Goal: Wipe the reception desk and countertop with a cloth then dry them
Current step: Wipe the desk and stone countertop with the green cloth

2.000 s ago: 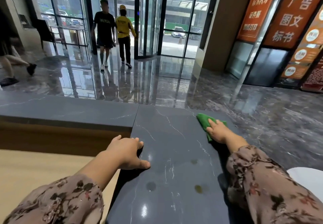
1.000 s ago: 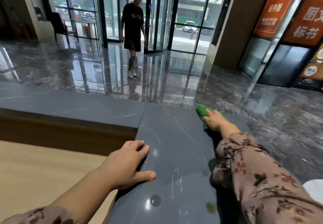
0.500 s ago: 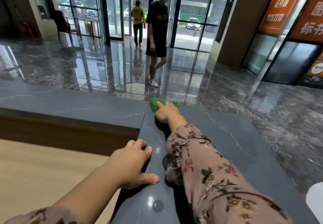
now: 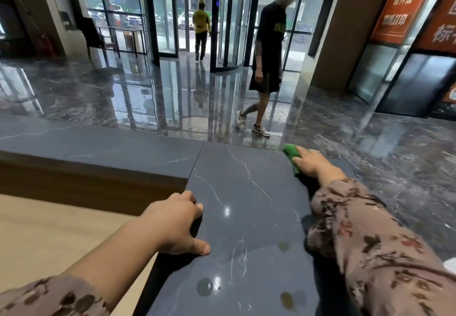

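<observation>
The cloth (image 4: 290,154), green and bunched, sits at the far right corner of the countertop (image 4: 246,217), right on its outer edge. The right hand (image 4: 311,164) lies over it with fingers fairly straight and close together, pressing it down; most of the cloth is hidden under the palm. The right sleeve (image 4: 370,241) lies on the stone behind it. The left hand (image 4: 175,224) braces on the near inner edge, fingers curled over the rim, thumb flat on top. 3 dull spots (image 4: 204,287) show on the near stone; whether they are drops or reflections I cannot tell.

Risks, as I judge them: with the cloth this close to the edge, 1 outward stroke could push it off onto the floor (image 4: 394,143). The sleeve may drag over wiped stone and smear it. The long reach puts little weight on the cloth, so the corner may get only a light pass.
</observation>
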The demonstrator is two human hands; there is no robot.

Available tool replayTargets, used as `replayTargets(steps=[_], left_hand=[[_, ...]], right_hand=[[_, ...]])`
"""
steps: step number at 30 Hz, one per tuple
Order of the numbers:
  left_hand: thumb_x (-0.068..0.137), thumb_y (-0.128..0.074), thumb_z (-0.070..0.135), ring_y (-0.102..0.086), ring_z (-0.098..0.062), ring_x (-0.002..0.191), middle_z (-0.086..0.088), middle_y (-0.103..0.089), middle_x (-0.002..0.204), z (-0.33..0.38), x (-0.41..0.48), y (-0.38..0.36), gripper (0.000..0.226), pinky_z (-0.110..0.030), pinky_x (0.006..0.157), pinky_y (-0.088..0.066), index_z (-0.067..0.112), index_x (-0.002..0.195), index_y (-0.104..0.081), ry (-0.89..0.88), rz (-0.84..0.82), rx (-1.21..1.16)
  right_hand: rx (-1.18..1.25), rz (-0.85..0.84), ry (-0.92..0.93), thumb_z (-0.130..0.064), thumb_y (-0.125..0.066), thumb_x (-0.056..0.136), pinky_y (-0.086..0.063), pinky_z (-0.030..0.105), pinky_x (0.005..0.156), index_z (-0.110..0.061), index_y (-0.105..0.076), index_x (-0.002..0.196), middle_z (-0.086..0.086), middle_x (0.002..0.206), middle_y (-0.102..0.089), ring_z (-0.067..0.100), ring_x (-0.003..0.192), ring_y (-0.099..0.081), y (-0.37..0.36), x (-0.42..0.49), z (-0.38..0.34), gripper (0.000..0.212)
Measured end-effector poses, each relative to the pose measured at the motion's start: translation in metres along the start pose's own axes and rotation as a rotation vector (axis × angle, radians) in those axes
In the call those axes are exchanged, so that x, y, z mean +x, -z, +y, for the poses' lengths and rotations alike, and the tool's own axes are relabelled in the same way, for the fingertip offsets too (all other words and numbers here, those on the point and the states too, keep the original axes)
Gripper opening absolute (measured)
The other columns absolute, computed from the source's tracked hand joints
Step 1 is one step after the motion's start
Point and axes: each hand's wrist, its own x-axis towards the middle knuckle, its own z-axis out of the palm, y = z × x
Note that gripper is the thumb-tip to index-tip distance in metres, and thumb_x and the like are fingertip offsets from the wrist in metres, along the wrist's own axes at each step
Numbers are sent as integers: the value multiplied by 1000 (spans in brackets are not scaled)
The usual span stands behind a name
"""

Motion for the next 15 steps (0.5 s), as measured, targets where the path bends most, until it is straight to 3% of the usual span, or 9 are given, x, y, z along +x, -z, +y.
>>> replayTargets(steps=[3, 7, 15], left_hand=[[76, -58, 70, -36, -19, 133, 4, -25, 149, 1, 2, 1, 93, -35, 101, -44, 23, 150, -27, 4, -12, 4], [74, -60, 70, -38, -21, 130, 3, -29, 145, 3, 5, 4, 94, -35, 99, -45, 21, 148, -32, 18, -48, 12], [72, -63, 69, -41, -21, 131, 1, -31, 146, 4, 3, 3, 97, -37, 104, -42, 18, 149, -31, 39, -43, -55]], right_hand=[[-16, -3, -149, -41, -40, 95, -24, 46, 115, -26, -16, 152, 18, 155, -24, 36, 141, -25, 5, 2, 67, 64], [2, -67, -216, -43, -35, 98, -16, 48, 118, -32, -4, 153, 15, 160, -1, 35, 145, -14, 7, -21, 80, 64], [-46, -113, -118, -43, -29, 101, -12, 45, 119, -30, -1, 154, 18, 160, 3, 35, 147, -4, 1, -99, 85, 61]])
